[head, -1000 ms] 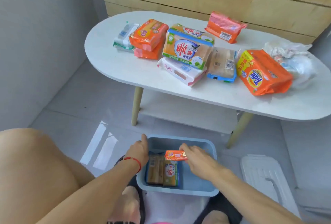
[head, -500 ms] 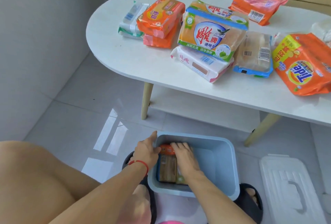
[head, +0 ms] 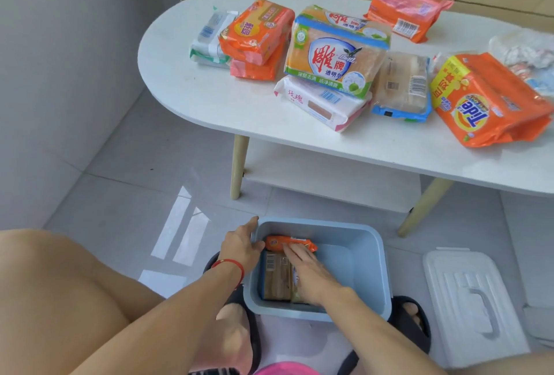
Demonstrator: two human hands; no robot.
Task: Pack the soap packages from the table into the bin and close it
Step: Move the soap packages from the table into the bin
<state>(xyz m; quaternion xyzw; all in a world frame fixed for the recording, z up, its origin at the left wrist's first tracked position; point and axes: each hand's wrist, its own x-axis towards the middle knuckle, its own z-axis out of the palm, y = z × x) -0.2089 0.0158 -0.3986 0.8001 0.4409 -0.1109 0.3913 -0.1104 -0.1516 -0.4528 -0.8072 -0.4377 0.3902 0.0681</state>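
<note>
A light-blue bin point(head: 359, 266) stands on the floor between my feet. In its left half lie a brown soap pack point(head: 275, 280) and a small orange pack point(head: 278, 242) at the far end. My right hand point(head: 311, 274) lies flat on these packs, fingertips on the orange one. My left hand point(head: 239, 244) grips the bin's left rim. On the white table point(head: 209, 99) remain several soap packages: two stacked orange packs point(head: 257, 33), a large blue-and-green pack point(head: 332, 54), a white pack point(head: 320, 103), an orange Tide pack point(head: 485, 99) and others.
The bin's white lid point(head: 470, 299) lies on the floor to the right of the bin. A crumpled plastic bag point(head: 527, 54) sits at the table's right end. My knee point(head: 60, 284) fills the lower left. A grey wall runs along the left.
My right hand brought the small orange pack down into the bin, laid it at the far end and now lies flat on the packs. The view has moved closer to the table.
</note>
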